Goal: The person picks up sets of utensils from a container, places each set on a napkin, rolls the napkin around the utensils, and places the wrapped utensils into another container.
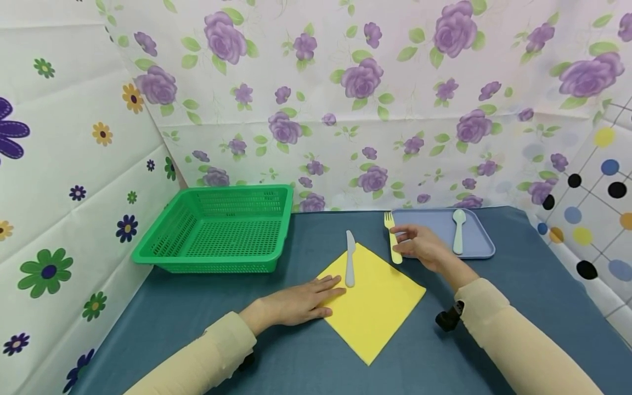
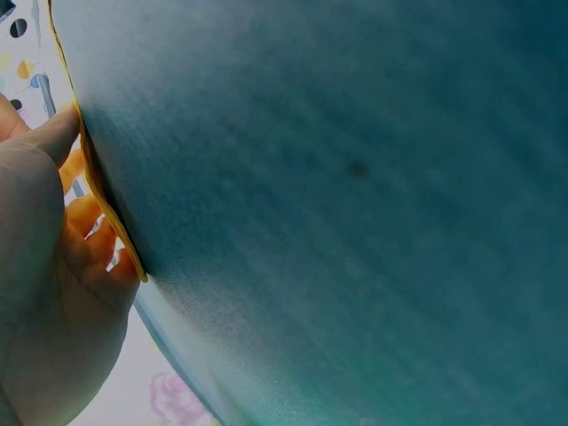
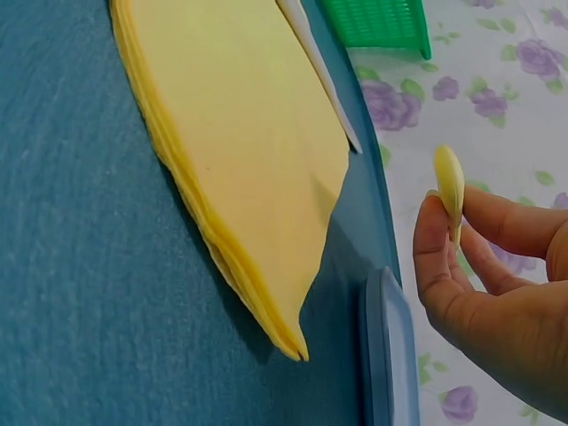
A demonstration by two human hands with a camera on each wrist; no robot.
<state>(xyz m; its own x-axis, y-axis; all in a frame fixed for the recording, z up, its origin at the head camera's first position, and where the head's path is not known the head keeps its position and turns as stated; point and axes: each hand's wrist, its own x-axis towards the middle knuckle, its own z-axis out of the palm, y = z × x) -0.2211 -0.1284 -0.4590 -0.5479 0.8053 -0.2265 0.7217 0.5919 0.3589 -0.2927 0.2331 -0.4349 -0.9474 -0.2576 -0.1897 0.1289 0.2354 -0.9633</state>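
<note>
Pinched between the thumb and fingers of my right hand [image 1: 419,247] is a yellow fork [image 1: 393,238], tines pointing away, near the left edge of a blue-lavender tray [image 1: 429,230]. In the right wrist view the fork's handle end [image 3: 450,182] shows raised over the table. My left hand [image 1: 306,300] rests with extended fingers on the left corner of a folded yellow napkin [image 1: 377,307], which lies turned like a diamond. A pale grey knife [image 1: 350,260] lies on the napkin's upper part, its blade reaching past the far corner. On the tray lies a pale green spoon [image 1: 458,233].
A green plastic basket [image 1: 207,265] stands at the back left of the blue-covered table [image 1: 291,362]. Flowered sheets [image 1: 326,71] hang behind and to the left, and a dotted sheet [image 1: 599,219] hangs at the right.
</note>
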